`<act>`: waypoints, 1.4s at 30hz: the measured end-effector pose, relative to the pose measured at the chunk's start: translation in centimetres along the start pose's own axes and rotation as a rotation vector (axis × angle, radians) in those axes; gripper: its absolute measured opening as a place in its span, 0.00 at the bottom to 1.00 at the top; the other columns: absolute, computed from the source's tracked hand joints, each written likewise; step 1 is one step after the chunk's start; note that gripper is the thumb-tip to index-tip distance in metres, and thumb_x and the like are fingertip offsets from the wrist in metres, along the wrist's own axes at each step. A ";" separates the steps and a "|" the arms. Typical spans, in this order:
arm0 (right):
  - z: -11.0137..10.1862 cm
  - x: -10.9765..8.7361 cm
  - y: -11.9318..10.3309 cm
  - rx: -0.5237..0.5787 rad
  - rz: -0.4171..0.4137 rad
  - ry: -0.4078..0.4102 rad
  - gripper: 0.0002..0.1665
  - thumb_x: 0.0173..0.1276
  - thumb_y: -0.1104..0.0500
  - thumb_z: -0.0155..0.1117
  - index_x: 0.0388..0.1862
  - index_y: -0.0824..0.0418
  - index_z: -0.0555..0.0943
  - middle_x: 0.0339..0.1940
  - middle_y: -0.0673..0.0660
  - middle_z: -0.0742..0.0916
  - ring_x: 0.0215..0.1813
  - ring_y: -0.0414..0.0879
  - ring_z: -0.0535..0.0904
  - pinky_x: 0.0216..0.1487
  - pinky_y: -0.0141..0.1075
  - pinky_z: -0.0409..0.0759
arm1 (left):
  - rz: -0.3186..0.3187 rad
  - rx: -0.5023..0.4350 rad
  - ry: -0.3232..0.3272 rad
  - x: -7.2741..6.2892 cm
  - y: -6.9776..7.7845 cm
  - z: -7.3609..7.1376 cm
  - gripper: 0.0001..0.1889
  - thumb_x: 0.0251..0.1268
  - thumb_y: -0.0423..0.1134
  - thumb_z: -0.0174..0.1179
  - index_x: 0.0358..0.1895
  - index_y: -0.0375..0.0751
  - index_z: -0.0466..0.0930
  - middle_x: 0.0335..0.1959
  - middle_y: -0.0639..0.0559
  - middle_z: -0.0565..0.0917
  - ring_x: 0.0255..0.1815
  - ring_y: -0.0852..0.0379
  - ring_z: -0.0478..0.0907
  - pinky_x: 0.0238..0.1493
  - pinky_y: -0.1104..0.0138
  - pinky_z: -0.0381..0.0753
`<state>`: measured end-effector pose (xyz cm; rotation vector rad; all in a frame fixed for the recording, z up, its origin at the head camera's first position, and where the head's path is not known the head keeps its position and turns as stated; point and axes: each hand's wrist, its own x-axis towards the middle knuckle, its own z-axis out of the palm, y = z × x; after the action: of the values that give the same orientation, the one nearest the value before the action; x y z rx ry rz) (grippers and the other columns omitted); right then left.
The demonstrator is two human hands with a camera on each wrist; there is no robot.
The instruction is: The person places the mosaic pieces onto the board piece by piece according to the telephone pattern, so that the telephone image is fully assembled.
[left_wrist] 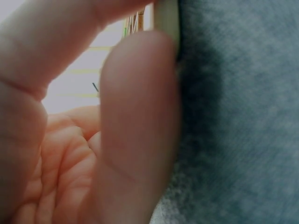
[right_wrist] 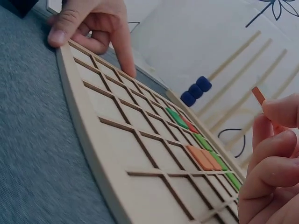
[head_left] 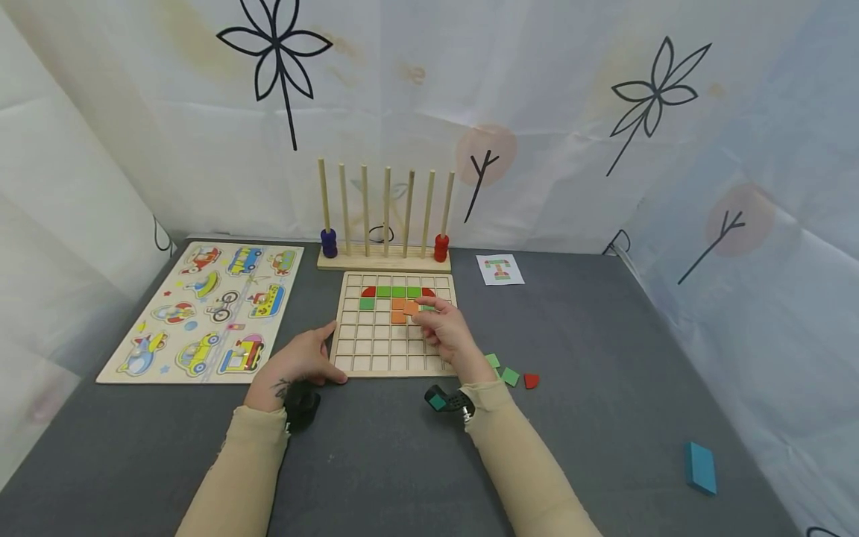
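A square wooden grid board (head_left: 376,364) lies flat on the table. My left hand (head_left: 302,359) touches its front left corner, the thumb at the front edge and the index finger straight against the left side. Above the grid, my right hand (head_left: 446,333) pinches an orange square tile (right_wrist: 258,98) between thumb and fingertips. Under it, orange tiles (head_left: 399,317) sit in the middle column. Green tiles (head_left: 399,291) form a row near the board's far side, with a red rounded tile (head_left: 369,291) at either end. Another green tile (head_left: 367,303) sits below the left red one.
Loose green tiles (head_left: 510,377) and a red piece (head_left: 532,381) lie right of the board. A pattern card (head_left: 499,270) is beyond them. Behind stands a pegged rack (head_left: 385,261) with blue and red beads. A vehicle puzzle (head_left: 208,313) lies left, a blue block (head_left: 701,468) far right.
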<state>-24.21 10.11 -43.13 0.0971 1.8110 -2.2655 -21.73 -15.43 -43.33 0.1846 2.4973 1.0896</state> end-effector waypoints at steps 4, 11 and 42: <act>0.7 0.3 0.7 -0.013 0.010 0.024 0.26 0.57 0.73 0.58 0.57 0.66 0.74 0.18 0.47 0.78 0.15 0.37 0.61 0.15 0.27 0.53 | -0.005 0.003 -0.002 0.0 -0.1 0.0 0.57 0.37 0.36 0.75 0.72 0.33 0.46 0.17 0.49 0.73 0.14 0.57 0.71 0.21 0.65 0.72; 0.8 0.6 1.4 -0.058 -0.016 0.024 0.26 0.57 0.73 0.59 0.58 0.67 0.75 0.21 0.47 0.80 0.14 0.38 0.59 0.15 0.28 0.52 | 0.000 0.014 -0.003 0.1 -0.1 0.0 0.57 0.37 0.37 0.75 0.72 0.33 0.46 0.17 0.49 0.73 0.14 0.58 0.71 0.20 0.66 0.71; 1.9 0.6 1.9 -0.569 -0.049 0.088 0.20 0.51 0.72 0.66 0.45 0.67 0.82 0.24 0.52 0.77 0.28 0.40 0.69 0.27 0.29 0.68 | -0.004 0.001 -0.010 0.2 -0.2 0.0 0.58 0.37 0.37 0.75 0.73 0.35 0.44 0.18 0.49 0.73 0.15 0.57 0.71 0.21 0.65 0.71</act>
<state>-24.21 7.81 -44.68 0.0505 2.4468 -1.7088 -21.91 -15.55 -43.53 0.1857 2.4883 1.0827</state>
